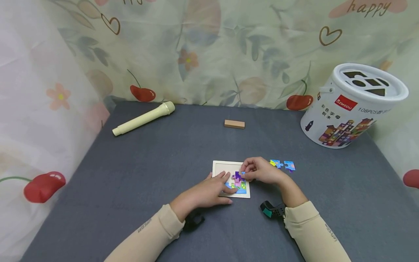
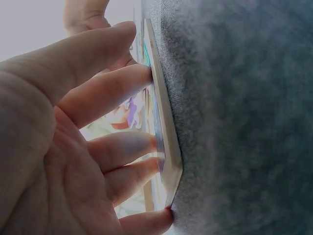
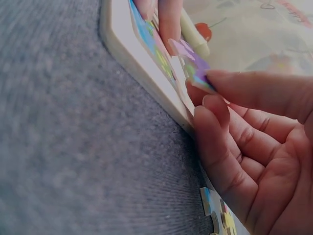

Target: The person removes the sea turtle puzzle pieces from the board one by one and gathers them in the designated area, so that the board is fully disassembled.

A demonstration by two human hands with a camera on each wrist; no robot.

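A light wooden puzzle tray (image 1: 226, 167) lies on the table with joined colourful pieces (image 1: 242, 190) along its near side. My left hand (image 1: 209, 191) spreads over the tray's left part, its fingertips touching the pieces and the rim. In the left wrist view those fingers (image 2: 105, 95) reach fairly straight to the board's edge. My right hand (image 1: 263, 171) is at the tray's right side, pinching a purple puzzle piece (image 3: 198, 66) between thumb and index finger. That piece is tilted above the tray in the right wrist view.
Loose puzzle pieces (image 1: 289, 165) lie just beyond my right hand. A brown wooden block (image 1: 234, 124) sits farther back. At the back left lies a cream microphone-shaped stick (image 1: 142, 119); a white block bucket (image 1: 347, 112) stands at the back right. Patterned cloth (image 1: 212, 72) hangs behind.
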